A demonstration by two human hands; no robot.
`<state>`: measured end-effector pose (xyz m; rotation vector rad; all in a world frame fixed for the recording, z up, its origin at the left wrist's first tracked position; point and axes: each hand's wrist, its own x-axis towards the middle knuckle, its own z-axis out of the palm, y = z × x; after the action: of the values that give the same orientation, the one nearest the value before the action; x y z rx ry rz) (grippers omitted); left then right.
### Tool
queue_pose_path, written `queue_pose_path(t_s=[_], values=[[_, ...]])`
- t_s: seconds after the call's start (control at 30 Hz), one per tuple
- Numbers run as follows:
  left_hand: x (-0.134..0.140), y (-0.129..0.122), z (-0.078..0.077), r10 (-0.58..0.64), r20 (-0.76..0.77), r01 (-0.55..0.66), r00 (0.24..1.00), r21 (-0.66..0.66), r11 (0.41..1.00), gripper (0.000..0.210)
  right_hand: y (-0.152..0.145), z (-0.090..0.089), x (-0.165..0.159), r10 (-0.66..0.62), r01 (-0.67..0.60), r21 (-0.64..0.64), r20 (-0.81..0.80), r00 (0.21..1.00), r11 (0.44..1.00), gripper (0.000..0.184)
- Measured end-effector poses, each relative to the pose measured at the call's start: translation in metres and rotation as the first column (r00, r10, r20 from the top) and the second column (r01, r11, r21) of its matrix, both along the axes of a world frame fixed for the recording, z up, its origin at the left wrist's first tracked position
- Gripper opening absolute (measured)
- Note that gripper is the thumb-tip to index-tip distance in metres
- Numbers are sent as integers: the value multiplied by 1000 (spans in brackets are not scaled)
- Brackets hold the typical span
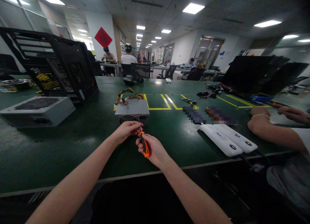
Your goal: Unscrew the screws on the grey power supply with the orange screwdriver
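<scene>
My right hand [153, 148] is closed around the orange and black handle of a screwdriver [145, 149], its thin shaft pointing up and away from me. Close to the screwdriver's tip, my left hand [129, 129] has its thumb and fingers pinched together; whatever they hold, if anything, is too small to make out. Just beyond both hands stands a grey computer power supply [134, 107] with a round fan grille facing me. My left hand covers the lower part of that face. A bundle of coloured cables [130, 94] lies behind the power supply.
At left are a second power supply [55, 111], an open black computer case [65, 69] and a metal bowl [15, 84]. Two white devices [219, 138] lie at right, near phone-like blurred items. A co-worker's arm [273, 128] rests on the green table [97, 172] at far right.
</scene>
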<state>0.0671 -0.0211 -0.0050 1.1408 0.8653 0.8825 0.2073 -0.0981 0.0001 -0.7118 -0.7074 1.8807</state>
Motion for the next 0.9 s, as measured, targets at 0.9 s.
queue_pose_path(t_s=[0.9], values=[[0, -1, -1, 58, -99, -60, 993, -23, 998, 26, -14, -2, -1, 48, -51, 22, 95, 994, 998, 27]])
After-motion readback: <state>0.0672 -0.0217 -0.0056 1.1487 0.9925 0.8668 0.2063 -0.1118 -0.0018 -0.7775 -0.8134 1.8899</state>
